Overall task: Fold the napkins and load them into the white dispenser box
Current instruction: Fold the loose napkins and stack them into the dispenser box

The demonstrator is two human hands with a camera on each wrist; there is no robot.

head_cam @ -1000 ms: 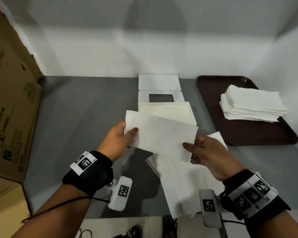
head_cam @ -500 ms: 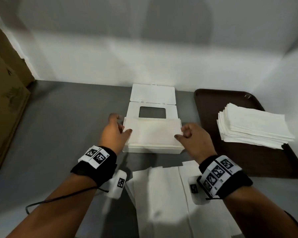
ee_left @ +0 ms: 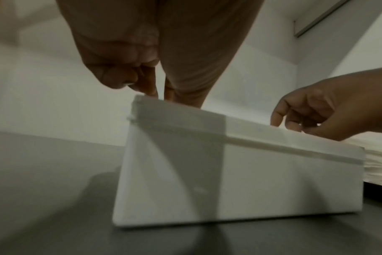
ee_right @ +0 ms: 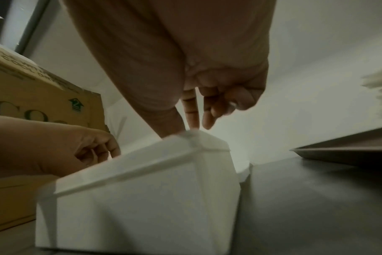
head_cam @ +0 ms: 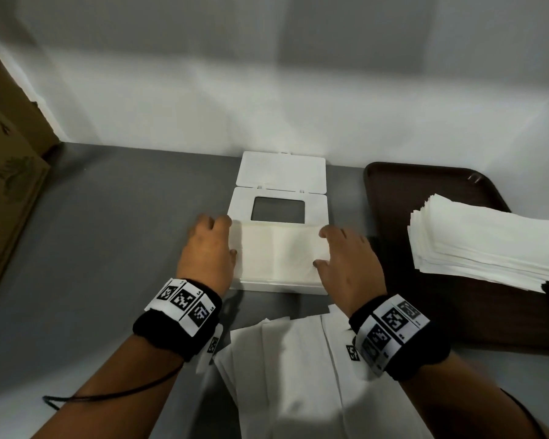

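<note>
The white dispenser box (head_cam: 276,285) stands open at mid-table, its windowed lid (head_cam: 278,201) folded back. A folded napkin (head_cam: 279,251) lies on top of the box's fill. My left hand (head_cam: 210,245) presses its left end with downward-pointing fingertips (ee_left: 152,91). My right hand (head_cam: 346,258) presses the right end, fingertips (ee_right: 193,123) at the box's corner. Neither hand holds anything. Unfolded napkins (head_cam: 298,375) lie spread in front of the box, between my wrists. The box's side wall (ee_left: 229,181) fills both wrist views (ee_right: 142,207).
A brown tray (head_cam: 393,185) at the right carries a tall stack of napkins (head_cam: 482,242). A cardboard carton (head_cam: 4,191) stands along the left edge. A white wall closes the back and right. Bare grey tabletop (head_cam: 108,232) lies left of the box.
One second ago both hands held the folded napkin in the air. They carried it forward, laid it on the box and let go; fingertips now press its ends.
</note>
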